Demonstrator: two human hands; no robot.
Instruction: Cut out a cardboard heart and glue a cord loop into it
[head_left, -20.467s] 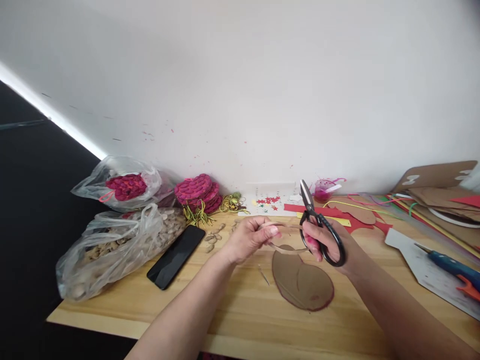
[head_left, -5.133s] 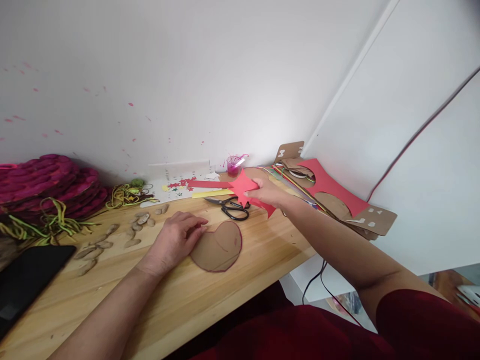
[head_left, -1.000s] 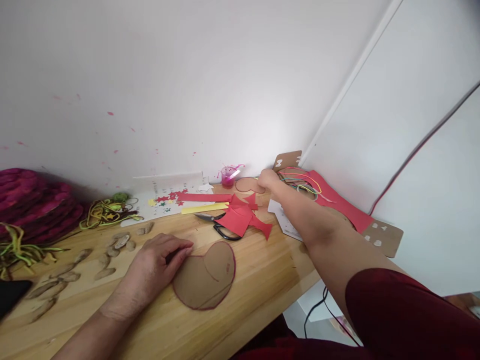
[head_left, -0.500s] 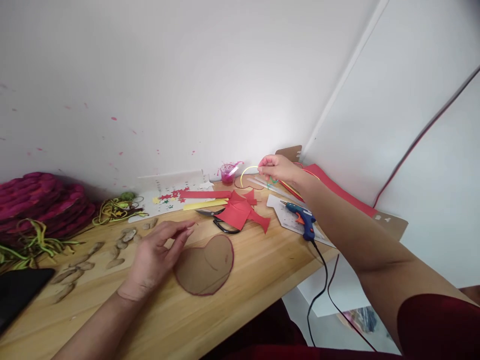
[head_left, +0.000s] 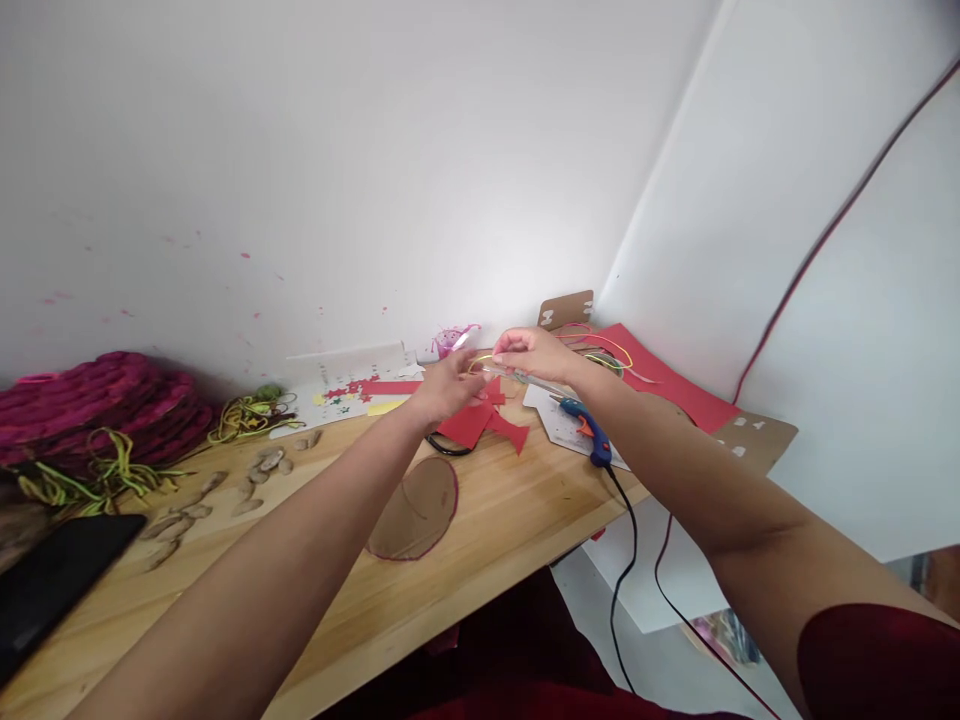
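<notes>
My right hand [head_left: 529, 352] pinches a thin yellow curved strand [head_left: 480, 362] over the back of the table. Close beside it, my left hand [head_left: 448, 387] reaches in with thumb and fingers apart; I cannot make out contact with the strand. Under the left hand lie red paper pieces [head_left: 466, 426] that partly cover black-handled scissors [head_left: 448, 449]. Nearer to me is a rounded cardboard cutout [head_left: 416, 510] with a purple edge, partly hidden by my left forearm. A blue glue gun [head_left: 592, 435] rests on a white sheet below my right forearm.
Peanut-like shells [head_left: 180, 520], a dark flat device [head_left: 67, 570] and a magenta yarn coil [head_left: 105, 410] lie left. Star cutouts [head_left: 349, 392] lie on paper near a paint-stained cup [head_left: 448, 341]. Red sheet [head_left: 675, 385] stretches right. The glue gun's cord [head_left: 634, 540] hangs over the edge.
My left hand has moved forward and right, from beside the cardboard cutout to beside my right hand. My right hand has drawn slightly left with the yellow strand. The view has shifted a little.
</notes>
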